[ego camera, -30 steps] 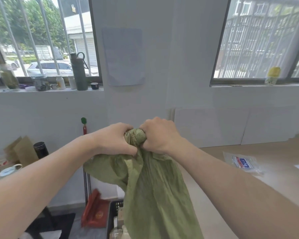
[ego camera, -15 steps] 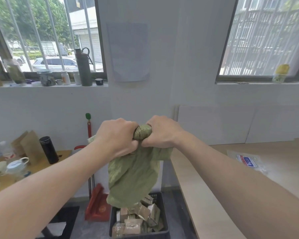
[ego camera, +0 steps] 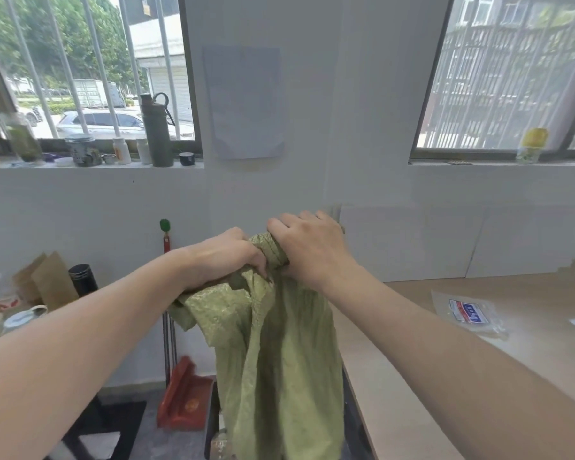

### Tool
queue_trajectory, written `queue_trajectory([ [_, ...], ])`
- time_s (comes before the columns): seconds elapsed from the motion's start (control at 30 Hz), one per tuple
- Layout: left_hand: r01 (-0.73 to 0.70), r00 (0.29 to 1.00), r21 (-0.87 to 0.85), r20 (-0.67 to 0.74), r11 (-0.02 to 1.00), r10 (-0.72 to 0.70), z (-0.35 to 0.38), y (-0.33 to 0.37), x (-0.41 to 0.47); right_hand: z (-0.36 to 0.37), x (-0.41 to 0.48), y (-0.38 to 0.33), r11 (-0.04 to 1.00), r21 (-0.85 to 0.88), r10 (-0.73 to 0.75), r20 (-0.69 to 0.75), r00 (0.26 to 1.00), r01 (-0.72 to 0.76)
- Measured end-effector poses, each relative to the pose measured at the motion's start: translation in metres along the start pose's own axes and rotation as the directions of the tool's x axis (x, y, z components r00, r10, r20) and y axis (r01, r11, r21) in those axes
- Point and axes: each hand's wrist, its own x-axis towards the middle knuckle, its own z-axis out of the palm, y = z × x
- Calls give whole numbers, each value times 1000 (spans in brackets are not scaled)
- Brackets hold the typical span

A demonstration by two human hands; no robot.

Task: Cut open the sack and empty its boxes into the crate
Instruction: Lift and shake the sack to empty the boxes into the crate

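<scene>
Hanging at chest height, the sack (ego camera: 279, 353) was the largest item in view; it draped limp from its bunched end down over the crate (ego camera: 212, 423), of which only a dark edge showed at the bottom of the frame. The desk (ego camera: 445, 343) ran along the right, its edge just beside the hanging cloth. A red dustpan (ego camera: 185, 398) leaned on the floor to the left of the crate.

The left hand (ego camera: 226, 257) was clenched on the gathered cloth, and the right hand (ego camera: 309, 250) was clenched on the same knot, the two touching across it. Each grip was closed tight on the sack.

One pale box (ego camera: 220, 445) showed at the crate edge beneath the cloth; the other boxes were hidden by it.

Probable faults from this state:

1. Retained contents. The folds could trap a box, because the cloth hung creased and its open end could not be seen.
2. Spillage. A released box could land on the floor or on the dustpan, because the sack covered the crate and hid the drop from above.
3. Snagging. A swing to the right could catch the cloth on the desk edge.
4. Slippage. The smooth woven cloth could slide through either grip during a shake.
</scene>
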Motion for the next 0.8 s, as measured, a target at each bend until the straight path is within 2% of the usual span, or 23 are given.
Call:
queue_trajectory([
  [0.07,-35,999,53,22,998,34,3,0,0,-3,2,0,999,27,37,30,999,-38],
  [0.13,-141,990,266,13,954,143,4,-3,3,-2,2,0,993,80,82,107,991,-91],
  [0.17,-195,976,399,-6,896,216,5,-5,3,-2,2,1,986,105,116,152,982,-133],
  [0.23,-244,932,647,-50,722,359,7,-6,0,-1,3,0,960,152,195,243,950,-236],
  [0.27,-233,899,765,-65,600,433,9,-5,-2,-1,4,1,941,169,236,295,926,-294],
  [0.33,-146,822,910,-105,387,559,20,-5,-4,-4,7,1,901,187,296,393,870,-391],
  [0.37,-89,792,937,-139,337,594,27,-6,-5,-6,8,2,878,205,315,431,846,-432],
  [0.43,-15,755,950,-194,313,626,36,-10,-3,-10,12,4,833,247,329,498,802,-495],
  [0.6,-23,723,959,-179,282,668,33,-24,4,-15,11,2,785,307,267,617,740,-539],
  [0.63,-27,724,955,-185,295,665,32,-23,4,-16,10,3,782,323,249,622,742,-534],
  [0.7,-55,769,939,-178,341,614,31,-20,4,-16,7,4,789,357,214,604,768,-500],
  [0.8,-93,815,866,-218,492,537,27,-18,5,-17,2,4,853,351,177,502,847,-386],
])
